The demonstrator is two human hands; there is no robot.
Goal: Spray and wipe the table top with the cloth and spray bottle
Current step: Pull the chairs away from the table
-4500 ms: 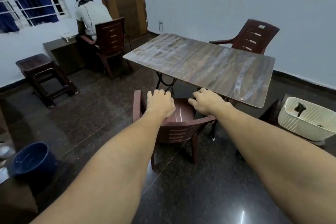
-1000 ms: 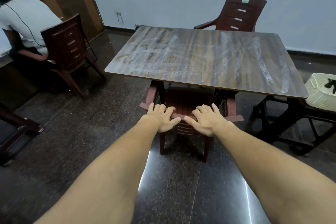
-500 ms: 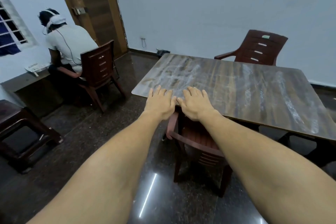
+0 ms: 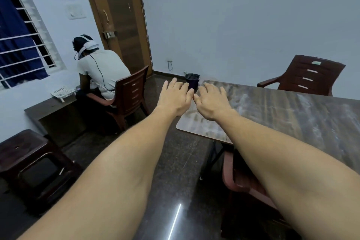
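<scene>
The wood-grain table top [image 4: 292, 115] fills the right half of the head view, its surface streaked with pale smears. My left hand [image 4: 174, 97] is held out flat, palm down, over the floor just left of the table's near-left corner. My right hand [image 4: 213, 101] is stretched out flat beside it, above that corner of the table. Both hands hold nothing. No cloth or spray bottle is in view.
A dark red chair [image 4: 239, 179] is tucked under the table below my right arm. Another chair [image 4: 309, 75] stands behind the table. A seated person [image 4: 99, 68] works at a desk on the left. A stool [image 4: 29, 154] stands at near left, a small dark bin [image 4: 191, 80] by the far wall.
My view has lifted and swung left. Both hands came off the chair back and now hover flat and higher, near the table's left corner. The white basket is out of view.
</scene>
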